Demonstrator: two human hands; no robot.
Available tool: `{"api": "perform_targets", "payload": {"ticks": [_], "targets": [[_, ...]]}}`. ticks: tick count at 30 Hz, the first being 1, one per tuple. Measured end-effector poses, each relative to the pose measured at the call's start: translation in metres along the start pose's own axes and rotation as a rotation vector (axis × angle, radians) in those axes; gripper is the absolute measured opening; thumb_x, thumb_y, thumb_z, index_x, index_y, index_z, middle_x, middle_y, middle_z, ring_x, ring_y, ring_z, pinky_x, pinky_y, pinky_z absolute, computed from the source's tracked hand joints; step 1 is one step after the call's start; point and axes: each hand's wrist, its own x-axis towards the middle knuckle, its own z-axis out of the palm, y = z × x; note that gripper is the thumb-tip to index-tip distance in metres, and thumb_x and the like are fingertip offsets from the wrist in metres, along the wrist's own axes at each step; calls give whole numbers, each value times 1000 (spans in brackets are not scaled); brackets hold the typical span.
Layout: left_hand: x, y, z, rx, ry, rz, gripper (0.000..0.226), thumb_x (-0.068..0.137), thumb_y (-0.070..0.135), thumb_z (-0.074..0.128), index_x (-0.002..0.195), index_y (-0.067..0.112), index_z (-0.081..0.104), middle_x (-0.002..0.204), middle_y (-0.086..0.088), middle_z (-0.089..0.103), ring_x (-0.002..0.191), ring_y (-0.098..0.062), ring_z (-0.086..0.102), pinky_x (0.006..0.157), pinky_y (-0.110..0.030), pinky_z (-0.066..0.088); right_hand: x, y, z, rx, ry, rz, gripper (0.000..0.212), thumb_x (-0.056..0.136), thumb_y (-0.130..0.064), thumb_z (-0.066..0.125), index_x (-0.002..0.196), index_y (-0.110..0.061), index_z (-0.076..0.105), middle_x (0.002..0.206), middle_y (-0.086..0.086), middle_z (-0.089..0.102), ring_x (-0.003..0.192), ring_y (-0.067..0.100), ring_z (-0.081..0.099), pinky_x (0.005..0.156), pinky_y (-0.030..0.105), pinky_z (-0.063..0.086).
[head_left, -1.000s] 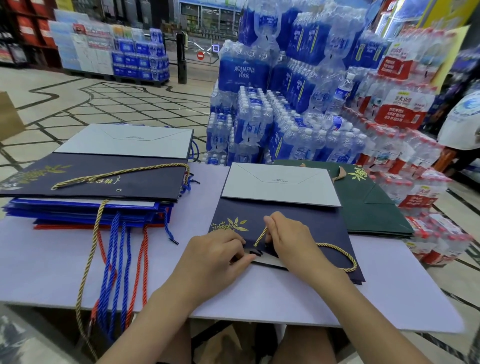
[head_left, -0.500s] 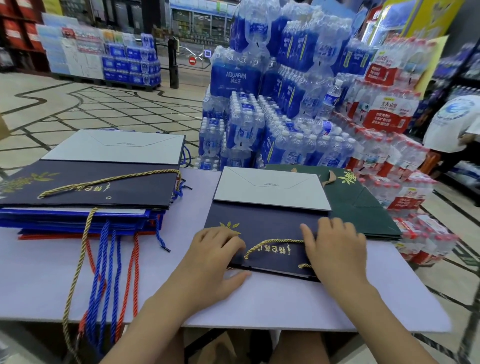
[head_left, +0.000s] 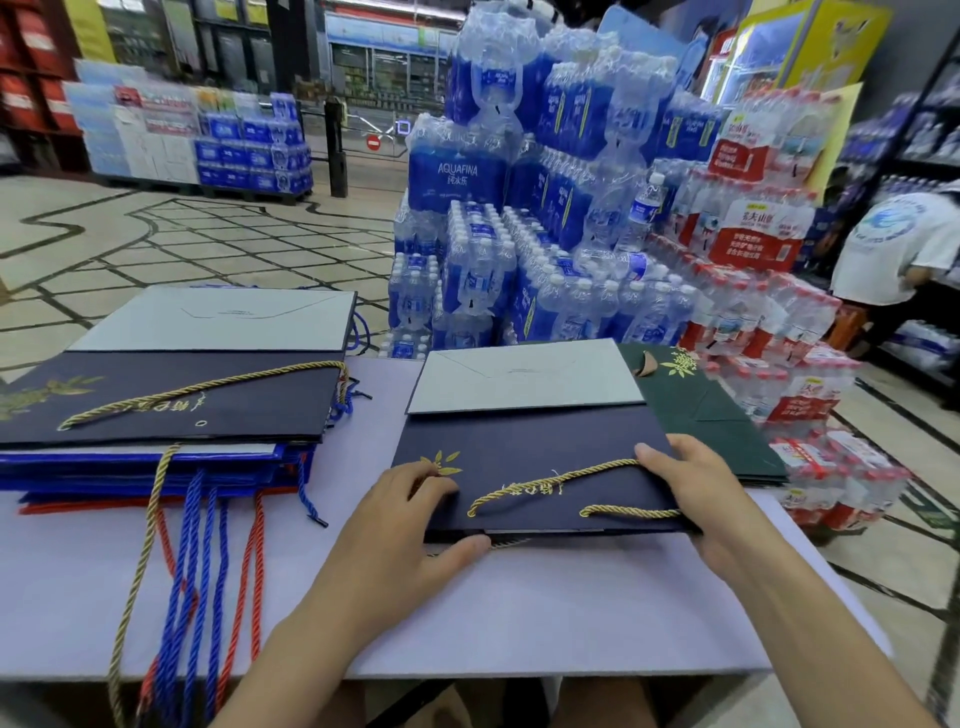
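A flat navy paper bag (head_left: 530, 447) with a gold leaf print and a gold rope handle (head_left: 550, 480) lies on the pale table (head_left: 519, 623) in front of me, its grey folded bottom turned up at the far end. My left hand (head_left: 410, 525) grips its near left corner, fingers on top and thumb along the near edge. My right hand (head_left: 696, 493) holds the near right corner with its fingers over the top face and on the handle's end. The near edge looks slightly raised.
A dark green flat bag (head_left: 696, 410) lies under the navy one at the right. A stack of flat bags (head_left: 171, 400) with gold, blue and red cords fills the table's left. Bottled water packs (head_left: 519, 260) rise behind. A person (head_left: 893, 249) bends at the far right.
My right hand let go of the gold handle and slid to the bag's near right corner. My left hand shifted to the near left corner. The handle now lies flat on the bag.
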Motion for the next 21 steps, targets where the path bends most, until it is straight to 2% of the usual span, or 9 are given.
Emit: {"api": "perform_targets", "payload": {"ticks": [2,5,8,10,12,14,16,18,21], "targets": [[0,2,-2,-29,16,15,62,79,77,46,114,28,61,125,18,47,121,1,41,98,-14,34,-1,-7,1,65,7,-59,14,95,-19,61,110,-17,62,98,4,75,83,22,72,69,35,58],[2,6,-9,-156,72,-50,59,87,74,33,114,29,60,126,21,45,124,4,39,98,-3,26,-4,-21,-1,142,-7,-133,14,95,-17,61,108,-20,63,99,3,75,82,21,72,64,34,58],[9,5,-14,-260,150,-168,44,94,60,38,116,28,59,126,15,49,123,-2,43,101,-12,31,-7,-41,-4,169,-43,-214,16,95,-15,61,110,-21,63,100,3,75,83,22,72,72,38,59],[22,10,-23,-382,185,-363,34,95,48,50,121,26,56,126,11,51,118,-5,47,96,-21,36,-5,-61,-6,174,-60,-260,15,95,-15,61,109,-20,64,103,4,74,87,24,71,78,41,58],[41,21,-36,-549,154,-589,37,92,40,59,124,23,53,120,7,57,108,-7,54,87,-22,40,-1,-83,-9,185,-68,-309,11,95,-16,61,105,-20,65,100,4,74,84,22,71,76,39,58],[62,27,-47,-704,77,-723,32,93,41,59,113,16,59,104,4,64,93,-14,64,79,-29,50,5,-103,-11,204,-79,-344,10,95,-17,60,105,-18,64,96,3,74,77,19,71,70,36,59],[82,32,-54,-838,-14,-768,35,93,44,58,105,11,63,98,-7,69,77,-27,70,69,-38,58,14,-121,-15,228,-93,-361,8,96,-17,60,103,-19,63,90,0,74,72,16,71,61,31,59],[100,34,-52,-873,-78,-770,46,91,49,58,108,7,63,95,-14,70,59,-25,67,52,-30,54,26,-133,-21,216,-90,-377,8,96,-17,60,103,-20,62,88,-2,73,69,15,70,56,28,58],[127,41,-42,-943,-99,-793,47,87,52,64,103,7,60,76,-8,61,48,-19,57,44,-24,46,47,-143,-32,177,-63,-385,9,96,-18,61,104,-19,62,88,-2,73,69,15,70,56,28,58]]}}
